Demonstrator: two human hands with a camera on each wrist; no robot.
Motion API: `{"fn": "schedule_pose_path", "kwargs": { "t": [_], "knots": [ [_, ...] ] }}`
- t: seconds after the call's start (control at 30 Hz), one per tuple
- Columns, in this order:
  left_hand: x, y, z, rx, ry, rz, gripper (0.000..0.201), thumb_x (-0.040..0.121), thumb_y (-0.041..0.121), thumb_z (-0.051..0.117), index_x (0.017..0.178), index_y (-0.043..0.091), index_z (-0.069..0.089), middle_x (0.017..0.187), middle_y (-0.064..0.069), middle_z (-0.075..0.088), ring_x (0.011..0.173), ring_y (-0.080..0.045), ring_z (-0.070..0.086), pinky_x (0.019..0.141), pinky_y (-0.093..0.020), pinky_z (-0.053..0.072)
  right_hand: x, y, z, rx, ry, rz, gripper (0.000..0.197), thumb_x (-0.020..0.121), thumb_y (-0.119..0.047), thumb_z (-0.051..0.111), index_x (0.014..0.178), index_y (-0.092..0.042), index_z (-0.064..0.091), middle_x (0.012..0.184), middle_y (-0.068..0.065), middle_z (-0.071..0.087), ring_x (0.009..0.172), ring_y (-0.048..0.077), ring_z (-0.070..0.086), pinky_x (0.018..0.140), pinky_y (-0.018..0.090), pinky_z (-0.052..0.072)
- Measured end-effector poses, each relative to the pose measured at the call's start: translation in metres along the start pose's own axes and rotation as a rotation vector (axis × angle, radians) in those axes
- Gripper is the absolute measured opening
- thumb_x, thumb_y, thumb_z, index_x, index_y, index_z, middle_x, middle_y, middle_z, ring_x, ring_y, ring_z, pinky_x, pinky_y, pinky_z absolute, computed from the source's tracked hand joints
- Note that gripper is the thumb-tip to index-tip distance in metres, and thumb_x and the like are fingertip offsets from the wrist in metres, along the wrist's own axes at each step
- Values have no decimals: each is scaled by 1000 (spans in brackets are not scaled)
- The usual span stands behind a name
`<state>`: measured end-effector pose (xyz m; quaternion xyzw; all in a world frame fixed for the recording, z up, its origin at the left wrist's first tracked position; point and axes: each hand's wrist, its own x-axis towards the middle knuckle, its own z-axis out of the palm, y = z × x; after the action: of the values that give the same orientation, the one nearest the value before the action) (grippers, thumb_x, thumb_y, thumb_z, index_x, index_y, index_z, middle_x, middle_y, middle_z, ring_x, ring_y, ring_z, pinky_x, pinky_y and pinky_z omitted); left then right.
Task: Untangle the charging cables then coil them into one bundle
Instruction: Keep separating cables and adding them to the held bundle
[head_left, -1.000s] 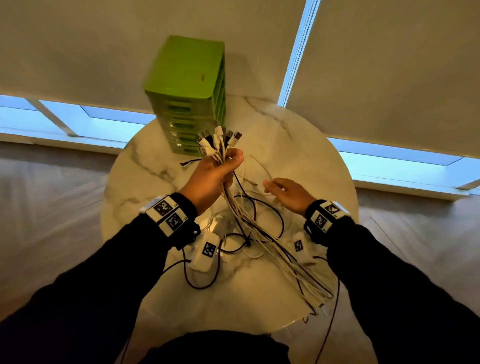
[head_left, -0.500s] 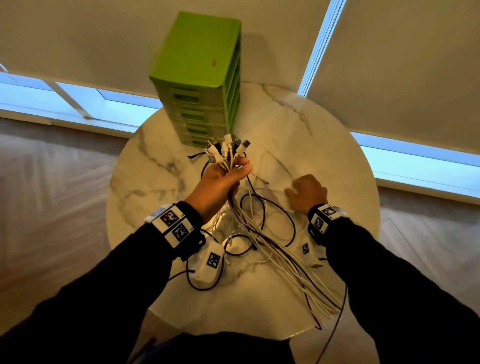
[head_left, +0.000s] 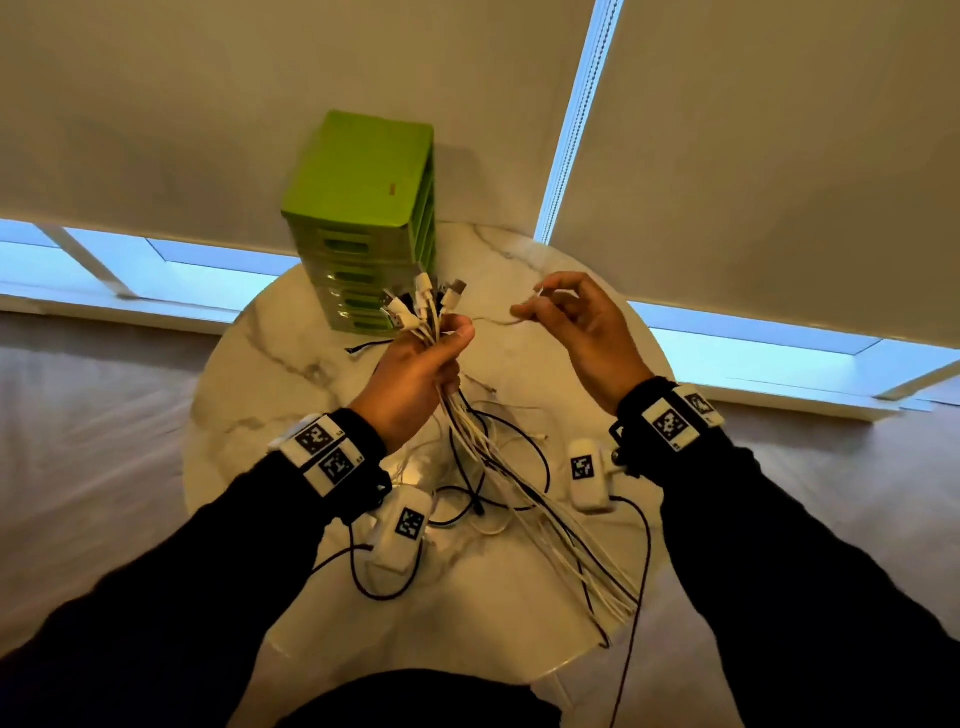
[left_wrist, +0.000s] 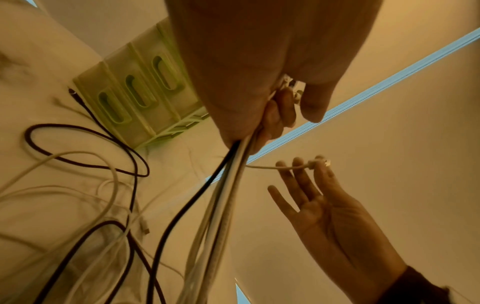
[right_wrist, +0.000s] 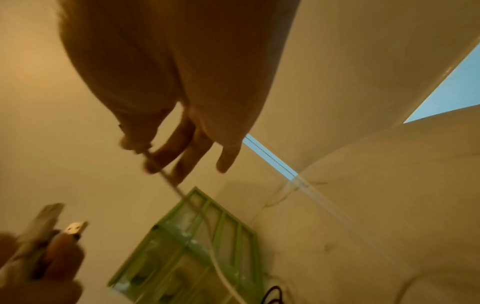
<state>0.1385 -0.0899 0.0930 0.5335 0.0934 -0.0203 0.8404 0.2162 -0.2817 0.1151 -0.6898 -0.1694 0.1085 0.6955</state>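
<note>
My left hand (head_left: 441, 345) is raised above the round marble table (head_left: 291, 364) and grips a bundle of white and black charging cables (head_left: 467, 431). Their plug ends (head_left: 423, 301) stick up out of the fist. My right hand (head_left: 530, 301) is up beside it at the same height and pinches the plug end of a thin white cable (head_left: 493, 322) between thumb and forefinger, its other fingers spread. That cable (left_wrist: 272, 167) runs across to the left hand (left_wrist: 259, 82). The bundle's tails (head_left: 597, 587) trail over the table's front right edge.
A green drawer unit (head_left: 363, 208) stands at the back of the table, just behind the plugs. Loose black and white cable loops (head_left: 519, 467) lie in the table's middle under my hands. Window blinds hang behind, and floor surrounds the table.
My right hand has lifted off the table with the thin white cable's end pinched and now sits level with the left hand. The left hand still holds the bundle.
</note>
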Motion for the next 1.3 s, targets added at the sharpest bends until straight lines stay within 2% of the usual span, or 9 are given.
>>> {"fn": "schedule_pose_path", "kwargs": {
  "t": [0.1, 0.27, 0.5, 0.7, 0.83, 0.97, 1.07, 1.17, 1.3],
  "knots": [
    [-14, 6, 5, 25, -28, 56, 16, 89, 24, 65, 100, 15, 59, 71, 4, 38, 48, -5, 33, 52, -24, 33, -29, -11, 24, 7, -124, 12, 23, 98, -3, 59, 119, 3, 53, 88, 28, 68, 84, 37, 69, 88, 41, 57],
    [-39, 11, 1, 171, -132, 60, 11, 96, 32, 64, 93, 22, 61, 68, 9, 46, 54, -9, 36, 56, -27, 31, -71, -10, 50, 56, -141, 105, 24, 93, 1, 64, 108, -5, 45, 81, 10, 73, 73, 20, 68, 75, 34, 56],
    [-64, 15, -5, 283, -253, 21, 28, 100, 39, 59, 91, 13, 62, 76, -15, 45, 67, -29, 35, 60, -36, 30, -100, -17, 72, 94, -111, 118, 20, 94, -6, 64, 101, -7, 45, 81, 16, 67, 75, 31, 61, 66, 34, 54],
    [-70, 22, -7, 83, -27, 0, 14, 95, 29, 64, 94, 18, 56, 70, 2, 32, 58, -13, 28, 54, -29, 26, -119, -5, 70, -330, -287, 16, 29, 108, -27, 41, 93, -9, 58, 80, 7, 62, 74, 19, 60, 79, 36, 49],
    [-74, 21, -6, -51, -14, -57, 33, 86, 52, 60, 94, 21, 50, 64, 7, 30, 54, -8, 25, 55, -26, 26, -124, -7, 79, -380, -61, -64, 26, 108, -29, 41, 88, -17, 54, 73, -11, 50, 67, 8, 46, 67, 33, 42],
    [-78, 5, -3, 54, -63, -27, 48, 82, 64, 68, 97, 24, 46, 66, 7, 28, 54, -8, 26, 53, -24, 33, -118, -18, 87, -384, 29, -109, 25, 107, -29, 42, 87, -20, 53, 72, -8, 51, 65, 10, 46, 64, 31, 41],
    [-84, -5, 2, 150, -125, 4, 43, 84, 67, 62, 97, 27, 57, 70, 6, 48, 65, -12, 45, 67, -32, 39, -116, -20, 92, -483, -71, -104, 21, 107, -26, 43, 94, -21, 59, 77, -5, 60, 69, 12, 54, 67, 30, 45],
    [-87, -7, 7, 118, -65, -35, 59, 90, 60, 55, 124, 13, 61, 96, -3, 72, 103, -17, 68, 95, -37, 50, -116, -16, 94, -554, -139, -72, 24, 107, -25, 41, 95, -16, 59, 78, -7, 61, 70, 9, 56, 69, 30, 46],
    [-91, -6, 8, 241, -26, 8, 48, 91, 64, 43, 122, 33, 63, 107, -9, 75, 107, -15, 69, 95, -38, 54, -116, -21, 93, -478, -133, 5, 24, 105, -27, 46, 87, -24, 61, 70, -7, 62, 64, 10, 59, 70, 35, 49]
  ]
}}
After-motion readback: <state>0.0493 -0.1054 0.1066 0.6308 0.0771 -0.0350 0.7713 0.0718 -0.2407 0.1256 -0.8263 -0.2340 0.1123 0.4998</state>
